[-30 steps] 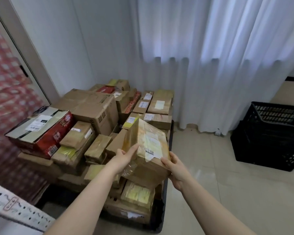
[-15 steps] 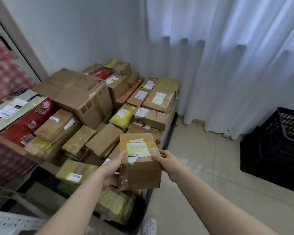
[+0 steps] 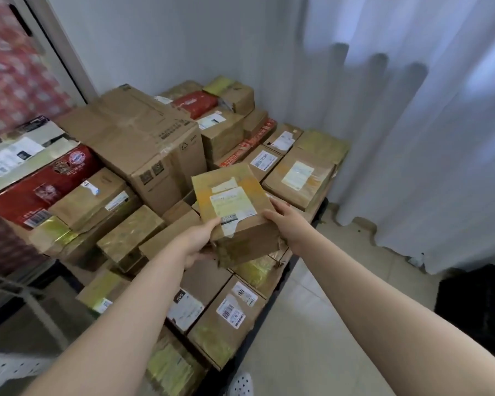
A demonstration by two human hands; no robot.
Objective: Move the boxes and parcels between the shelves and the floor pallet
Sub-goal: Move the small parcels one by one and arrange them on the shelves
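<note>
Both hands hold one taped brown parcel [image 3: 235, 201] over the near part of the stack. The left hand [image 3: 196, 242] grips its near left corner, thumb laid on the top face beside the white shipping label, the rest of the hand curled under the bottom. The right hand [image 3: 287, 224] clasps the right edge, thumb on top, its fingers [image 3: 278, 203] wrapped against the side. The parcel sits tilted, label up. Below the fingers lie small labelled cartons [image 3: 229, 312] on the black floor pallet [image 3: 262, 312]. Beyond the left fingers stands a large cardboard box [image 3: 137, 144], and farther left a red carton [image 3: 40, 187]. Just past the right fingers lies a flat taped box [image 3: 300, 175], then the white curtain [image 3: 412, 124]. Right of the right forearm are tiled floor [image 3: 312, 352] and a black crate [image 3: 477, 315].
</note>
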